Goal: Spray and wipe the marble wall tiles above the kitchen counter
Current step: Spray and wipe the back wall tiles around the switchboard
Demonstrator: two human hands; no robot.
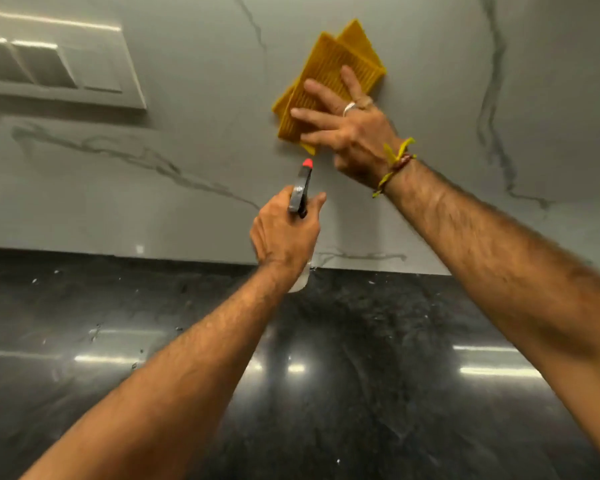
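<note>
the right hand presses a folded yellow ribbed cloth flat against the grey-veined white marble wall with fingers spread wide. just below it, the left hand grips a clear spray bottle with a grey, red-tipped nozzle, aimed at the wall above the glossy black stone counter.

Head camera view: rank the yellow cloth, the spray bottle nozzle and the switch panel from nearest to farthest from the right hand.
1. Yellow cloth: under the right hand, on the wall.
2. Spray bottle nozzle: just below-left, held by the left hand.
3. Switch panel: far left.
</note>
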